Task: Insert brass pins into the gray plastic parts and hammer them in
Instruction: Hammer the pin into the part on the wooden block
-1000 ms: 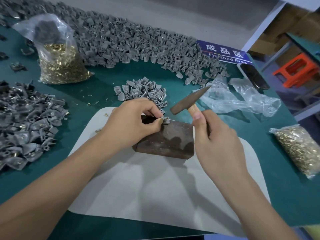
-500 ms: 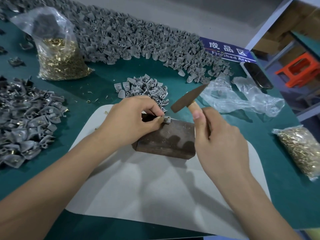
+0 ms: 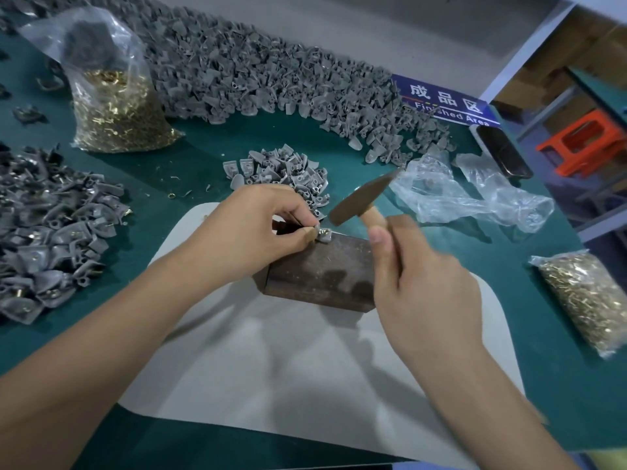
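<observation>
My left hand pinches a small gray plastic part with a brass pin in it, held on the far left corner of a dark metal block. My right hand grips the wooden handle of a small hammer. The dark hammer head hangs just above and to the right of the part, not touching it. The block stands on a pale gray mat.
A small heap of gray parts lies behind the block, a long bank of them runs across the back, and another pile sits at left. Bags of brass pins stand at back left and right. Crumpled clear plastic lies at right.
The hammer head has come slightly lower toward the part. My left hand keeps the part in place on the block.
</observation>
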The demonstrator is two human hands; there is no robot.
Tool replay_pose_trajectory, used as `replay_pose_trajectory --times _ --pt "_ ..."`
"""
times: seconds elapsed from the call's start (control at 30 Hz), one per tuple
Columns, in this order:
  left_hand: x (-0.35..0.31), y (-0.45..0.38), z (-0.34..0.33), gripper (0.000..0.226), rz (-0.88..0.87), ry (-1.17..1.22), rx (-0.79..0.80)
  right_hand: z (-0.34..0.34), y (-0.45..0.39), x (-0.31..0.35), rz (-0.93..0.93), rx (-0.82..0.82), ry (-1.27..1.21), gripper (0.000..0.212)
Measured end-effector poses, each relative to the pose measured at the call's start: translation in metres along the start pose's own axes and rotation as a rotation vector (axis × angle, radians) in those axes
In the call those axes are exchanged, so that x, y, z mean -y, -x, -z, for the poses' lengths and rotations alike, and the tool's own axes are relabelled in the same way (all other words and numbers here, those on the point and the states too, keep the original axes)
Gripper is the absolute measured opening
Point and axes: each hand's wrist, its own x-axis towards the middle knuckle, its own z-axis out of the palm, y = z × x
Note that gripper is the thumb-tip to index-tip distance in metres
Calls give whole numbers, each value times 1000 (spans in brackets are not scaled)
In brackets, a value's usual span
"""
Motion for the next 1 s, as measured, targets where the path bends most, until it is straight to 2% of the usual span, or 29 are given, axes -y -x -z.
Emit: replay_pose_trajectory --times 0.07,0.17,0.27,0.4,0.5,0.6,0.7,0.83,0.93,1.0 --pt "1 0 1 7 -2 10 7 0 -2 -1 36 24 55 42" --pt "2 0 3 8 -9 21 17 -2 -5 -4 4 -23 -14 40" --pt "2 1 3 9 2 35 18 -4 -6 -4 40 66 33 44" --pt "4 0 3 6 2 18 24 -3 -5 -5 1 -22 -75 39" --pt "4 0 3 7 -6 26 36 -4 -5 -5 25 67 -1 44" --pt "3 -1 4 5 -10 42 46 -4 -5 -8 -10 -14 -90 37" --pt "4 0 4 6 -5 39 46 -5 -3 -5 38 84 -4 45" --pt "4 -1 3 7 -3 65 65 -4 -2 -7 -13 -68 -112 35" --pt "4 0 2 8 -24 52 49 -4 0 -5 18 29 -42 39" --pt "3 0 0 7 -38 34 33 -5 1 -6 7 38 -30 43"
